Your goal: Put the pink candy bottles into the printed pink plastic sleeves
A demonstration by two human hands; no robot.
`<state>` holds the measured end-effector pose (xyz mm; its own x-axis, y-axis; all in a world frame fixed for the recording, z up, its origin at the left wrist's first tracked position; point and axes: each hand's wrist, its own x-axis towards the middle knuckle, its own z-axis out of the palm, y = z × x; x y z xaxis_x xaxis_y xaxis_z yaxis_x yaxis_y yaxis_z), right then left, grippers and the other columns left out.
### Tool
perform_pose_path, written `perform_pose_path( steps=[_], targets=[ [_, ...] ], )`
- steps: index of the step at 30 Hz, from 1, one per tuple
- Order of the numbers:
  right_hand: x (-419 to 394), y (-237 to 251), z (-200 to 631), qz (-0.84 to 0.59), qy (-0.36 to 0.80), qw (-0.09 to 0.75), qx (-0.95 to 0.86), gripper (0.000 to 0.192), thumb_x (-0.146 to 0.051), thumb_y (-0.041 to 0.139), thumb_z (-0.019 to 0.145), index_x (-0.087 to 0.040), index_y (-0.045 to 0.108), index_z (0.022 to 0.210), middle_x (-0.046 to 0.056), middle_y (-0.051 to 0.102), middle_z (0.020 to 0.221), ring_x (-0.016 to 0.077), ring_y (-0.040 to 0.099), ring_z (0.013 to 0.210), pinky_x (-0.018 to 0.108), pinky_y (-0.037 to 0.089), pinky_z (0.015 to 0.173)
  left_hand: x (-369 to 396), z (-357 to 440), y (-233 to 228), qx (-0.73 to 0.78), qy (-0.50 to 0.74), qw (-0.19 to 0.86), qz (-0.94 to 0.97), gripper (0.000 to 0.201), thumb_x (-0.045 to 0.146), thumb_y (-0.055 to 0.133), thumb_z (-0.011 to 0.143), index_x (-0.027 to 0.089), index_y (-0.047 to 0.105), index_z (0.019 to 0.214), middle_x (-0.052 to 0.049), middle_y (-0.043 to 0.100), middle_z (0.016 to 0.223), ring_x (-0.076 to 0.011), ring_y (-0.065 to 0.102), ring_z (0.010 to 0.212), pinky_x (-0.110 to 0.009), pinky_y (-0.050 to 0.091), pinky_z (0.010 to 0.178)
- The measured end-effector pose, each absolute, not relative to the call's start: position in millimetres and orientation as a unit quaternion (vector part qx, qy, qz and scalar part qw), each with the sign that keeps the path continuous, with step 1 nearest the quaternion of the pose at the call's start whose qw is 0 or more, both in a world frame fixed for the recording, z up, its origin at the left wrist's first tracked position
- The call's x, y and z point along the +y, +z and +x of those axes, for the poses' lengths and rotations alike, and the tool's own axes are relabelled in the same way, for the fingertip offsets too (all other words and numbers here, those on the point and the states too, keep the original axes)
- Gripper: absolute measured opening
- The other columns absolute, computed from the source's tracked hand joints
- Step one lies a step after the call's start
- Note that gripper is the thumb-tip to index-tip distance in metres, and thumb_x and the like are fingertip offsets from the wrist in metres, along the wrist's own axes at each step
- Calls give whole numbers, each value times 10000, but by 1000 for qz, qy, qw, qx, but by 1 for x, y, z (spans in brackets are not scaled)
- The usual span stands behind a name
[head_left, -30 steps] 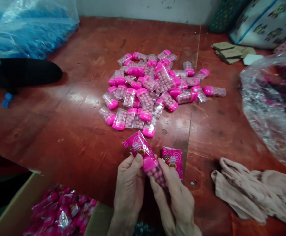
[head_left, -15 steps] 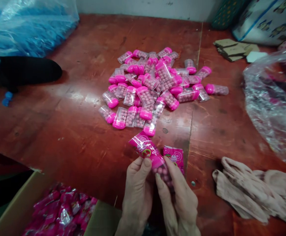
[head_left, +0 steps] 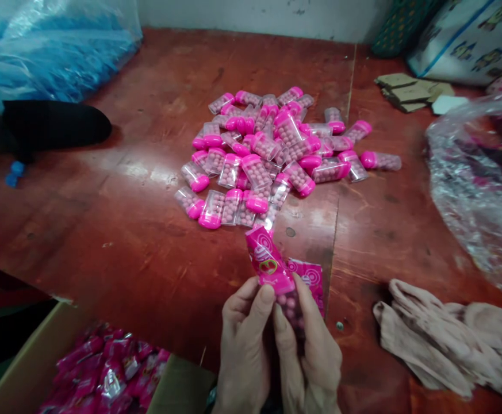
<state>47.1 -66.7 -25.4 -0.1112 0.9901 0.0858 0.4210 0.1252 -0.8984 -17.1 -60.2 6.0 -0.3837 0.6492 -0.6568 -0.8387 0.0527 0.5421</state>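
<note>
Between my hands is a clear candy container (head_left: 289,307) filled with pink balls. A printed pink plastic sleeve (head_left: 269,259) sits around its upper end, with the sleeve's free end sticking out beyond it. My left hand (head_left: 245,342) is closed, pinching the sleeve's lower part between thumb and fingers. Closed around the container's sides is my right hand (head_left: 309,351). Just behind the right fingers lie flat pink printed sleeves (head_left: 313,277) on the table. Farther back spreads a pile of pink-capped candy containers (head_left: 255,169) without sleeves.
A cardboard box (head_left: 26,356) at lower left holds sleeved pink packs (head_left: 112,368). A crumpled beige cloth (head_left: 440,339) and a clear plastic bag (head_left: 462,190) lie right on the red table (head_left: 160,259). A blue-filled bag (head_left: 61,52) and a dark sleeve-like shape (head_left: 56,123) are at left.
The sleeve's free end has swung to the right and now stands more upright. My left hand has shifted slightly right along with it. The right hand still grips the container.
</note>
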Motion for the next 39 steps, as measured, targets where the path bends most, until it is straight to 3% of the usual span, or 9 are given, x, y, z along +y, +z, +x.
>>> perform_pose_path(
  steps=[3, 8, 10, 13, 18, 26, 30, 34, 39],
  targets=[
    [-61, -23, 55, -499, 394, 373, -675, 514, -230, 468, 882, -192, 358, 1383, 121, 585, 1202, 259, 598, 1049, 390, 499, 883, -61, -18, 9, 460, 678, 573, -27, 128, 220, 643, 762, 209, 667, 887, -12, 678, 763, -127, 623, 705, -224, 474, 679],
    [-36, 0, 73, -483, 444, 365, -660, 470, -325, 596, 807, -246, 519, 1264, 91, 516, 1208, 262, 512, 1105, 373, 479, 877, -62, -35, 10, 531, 623, 560, 128, 94, 214, 570, 816, 167, 646, 844, -36, 649, 785, -127, 588, 700, -217, 448, 645],
    [-26, 10, 73, -495, 518, 359, -598, 429, -365, 649, 766, -244, 586, 1173, 78, 562, 1143, 241, 558, 1018, 343, 493, 834, -63, -37, 12, 540, 585, 584, 159, 93, 227, 588, 799, 161, 642, 838, -28, 623, 729, -124, 565, 652, -219, 440, 601],
    [-18, 16, 70, -487, 656, 336, -469, 244, -368, 618, 799, -215, 667, 983, 40, 676, 872, 185, 628, 761, 288, 519, 686, -66, -34, 18, 560, 539, 606, 169, 121, 190, 662, 710, 154, 641, 824, 5, 570, 623, -105, 515, 560, -214, 423, 549],
    [-18, 14, 71, -470, 706, 369, -381, 187, -357, 717, 707, -179, 710, 764, 8, 696, 693, 135, 610, 621, 217, 489, 604, -69, -30, 27, 609, 510, 574, 200, 64, 155, 668, 663, 146, 637, 718, 26, 534, 527, -85, 461, 498, -192, 372, 501],
    [-22, 22, 76, -425, 774, 352, -311, 190, -284, 810, 599, -198, 728, 747, -7, 702, 674, 120, 617, 602, 199, 503, 579, -73, -30, 30, 608, 491, 572, 250, 97, 241, 643, 712, 149, 633, 741, 32, 494, 530, -90, 426, 497, -200, 332, 476],
    [-27, 21, 72, -430, 771, 360, -303, 83, -230, 750, 689, -202, 722, 762, -14, 680, 655, 106, 609, 600, 193, 502, 589, -75, -30, 30, 627, 471, 557, 272, 122, 254, 646, 711, 152, 596, 668, 41, 408, 546, -88, 361, 515, -207, 287, 472],
    [-29, 16, 70, -399, 759, 386, -340, 120, -217, 747, 673, -200, 713, 787, 16, 700, 723, 155, 640, 671, 246, 519, 634, -76, -30, 20, 570, 492, 603, 264, 107, 226, 649, 701, 158, 585, 648, 46, 377, 543, -84, 320, 509, -213, 258, 469],
    [-27, 12, 68, -390, 730, 411, -381, 100, -186, 699, 706, -206, 703, 804, 17, 693, 739, 141, 625, 533, 276, 526, 588, -75, -21, 15, 580, 539, 571, 216, 111, 200, 672, 671, 154, 585, 620, 50, 361, 528, -81, 304, 506, -207, 243, 460]
  ],
)
